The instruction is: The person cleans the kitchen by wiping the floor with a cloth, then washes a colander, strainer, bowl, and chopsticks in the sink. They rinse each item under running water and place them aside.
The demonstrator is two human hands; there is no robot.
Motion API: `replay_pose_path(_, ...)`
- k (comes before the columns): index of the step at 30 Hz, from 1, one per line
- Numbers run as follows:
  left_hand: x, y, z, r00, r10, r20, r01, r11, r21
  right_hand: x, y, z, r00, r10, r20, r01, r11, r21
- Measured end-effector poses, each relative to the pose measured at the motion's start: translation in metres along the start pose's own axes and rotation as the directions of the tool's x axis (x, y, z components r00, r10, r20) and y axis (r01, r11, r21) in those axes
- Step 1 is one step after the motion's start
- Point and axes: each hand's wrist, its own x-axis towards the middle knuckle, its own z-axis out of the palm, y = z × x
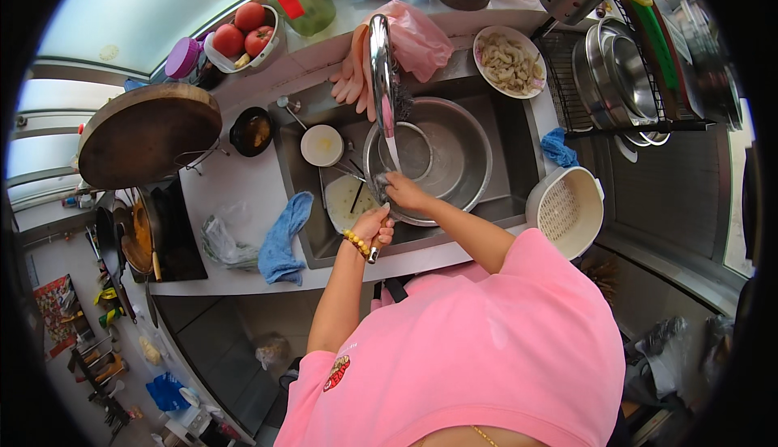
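My left hand [372, 227], with a beaded bracelet at the wrist, grips the wooden handle [376, 245] of a utensil over the sink's front edge. Above it, my right hand [408, 194] is closed on a wet grey scrubber [380, 184], pressed against the utensil's far part. That part is mostly hidden by my fingers. Water [392, 152] runs from the chrome faucet [382, 64] just beyond my right hand. Beneath lies a large metal basin [465, 149], a smaller round metal vessel [419, 137] inside it. Left of my hands are a white bowl [322, 145] and a whitish dish [343, 204] with chopsticks.
A plate of peeled shrimp [509, 63] stands behind the sink [513, 143]. A white colander basket [562, 213] sits at the right edge, near a dish rack [556, 76]. Blue cloth [285, 237] and a plastic bag [228, 243] lie left. A round chopping board [149, 134] stands farther left.
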Motion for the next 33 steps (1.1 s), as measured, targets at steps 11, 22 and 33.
replay_pose_path(11, -0.033, -0.011, 0.021, 0.968, 0.225, -0.111, -0.146, 0.864, 0.481, -0.018, 0.003, -0.048, 0.704, 0.042, -0.709, -0.286, 0.930, -0.229)
replay_pose_path(22, -0.090, -0.038, 0.024, 0.586, 0.805, 0.093, 0.135, -0.210, 0.968, -0.013, -0.059, -0.055, 0.686, -0.060, -0.725, -0.142, 0.967, -0.214)
replay_pose_path(33, -0.100, -0.073, -0.032, 0.442, 0.861, 0.251, 0.052, -0.304, 0.951, 0.000, -0.086, -0.047, 0.808, -0.222, -0.545, -0.058, 0.892, -0.449)
